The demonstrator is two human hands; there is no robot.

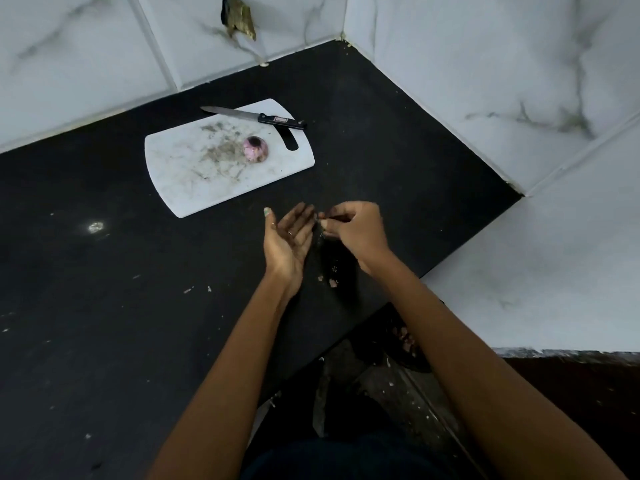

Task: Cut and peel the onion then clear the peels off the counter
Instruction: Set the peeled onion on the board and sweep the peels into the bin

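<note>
The peeled onion (255, 149) sits on the board (180, 188), near its handle slot, dark cut end facing up. The knife (254, 117) lies across the far edge, tip pointing left. The left hand (289, 237) is flat, palm up. The right hand (353, 226) pinches a small peel (320, 216) above the counter (104, 271).

Peeled onion (255, 149) on board (180, 188), knife (254, 117) beside.

scrap in right hand (349, 225) unclear
</note>
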